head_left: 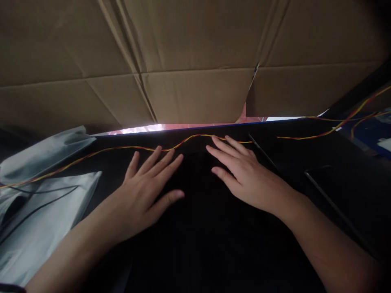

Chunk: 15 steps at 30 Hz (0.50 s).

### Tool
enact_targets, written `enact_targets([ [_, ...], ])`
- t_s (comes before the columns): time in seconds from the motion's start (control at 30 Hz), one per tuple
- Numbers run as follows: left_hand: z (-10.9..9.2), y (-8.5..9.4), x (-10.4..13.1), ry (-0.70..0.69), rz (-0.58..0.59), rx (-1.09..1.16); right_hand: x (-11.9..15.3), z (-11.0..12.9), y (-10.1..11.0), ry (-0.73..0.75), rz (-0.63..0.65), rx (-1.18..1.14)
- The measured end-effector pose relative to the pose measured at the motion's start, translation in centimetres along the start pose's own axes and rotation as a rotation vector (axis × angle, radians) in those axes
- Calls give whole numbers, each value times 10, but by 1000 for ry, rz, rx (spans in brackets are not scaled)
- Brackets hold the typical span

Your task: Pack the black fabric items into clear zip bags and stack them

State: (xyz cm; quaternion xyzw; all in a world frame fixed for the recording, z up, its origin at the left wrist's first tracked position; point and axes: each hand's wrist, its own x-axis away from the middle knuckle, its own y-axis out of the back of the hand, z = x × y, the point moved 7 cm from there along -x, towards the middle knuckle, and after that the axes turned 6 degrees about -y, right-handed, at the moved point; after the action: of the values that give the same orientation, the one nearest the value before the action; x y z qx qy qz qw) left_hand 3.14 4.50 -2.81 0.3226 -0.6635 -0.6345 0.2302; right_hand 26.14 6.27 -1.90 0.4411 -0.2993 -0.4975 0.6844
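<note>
The twisted wire [200, 135] already lies strung near the 12 o'clock edge of the tabletop [195, 236], ungripped, with left hand [142, 191] and right hand [246, 167] beside it, fingers spread wide; what remains is unclear.

The fingers [226, 147] of the right hand [249, 173] hide part of the twisted wire [122, 147], which the left edge crops.

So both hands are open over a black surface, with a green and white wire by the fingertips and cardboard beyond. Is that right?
Not quite: the wire is red and yellow, not green and white, as the head view shows. The rest stands: left hand and right hand open over the black surface, cardboard beyond.
</note>
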Motion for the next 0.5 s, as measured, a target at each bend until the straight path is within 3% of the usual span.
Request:
enact_targets([
  [0.17, 30, 0, -11, 130, -128, -88, -11, -15, -7, 3, -167, 26],
  [0.27, 31, 10, -15, 114, -194, -49, -11, -16, -4, 31, -199, 30],
  [0.37, 24, 30, -14, 73, -215, 14, -4, -4, 14, 112, -209, 55],
  [0.43, 15, 43, -11, 10, -168, 97, 3, 4, 29, 165, -160, 24],
  [0.5, 4, 48, -6, -59, -41, 219, 11, 9, 34, 182, 13, -48],
])
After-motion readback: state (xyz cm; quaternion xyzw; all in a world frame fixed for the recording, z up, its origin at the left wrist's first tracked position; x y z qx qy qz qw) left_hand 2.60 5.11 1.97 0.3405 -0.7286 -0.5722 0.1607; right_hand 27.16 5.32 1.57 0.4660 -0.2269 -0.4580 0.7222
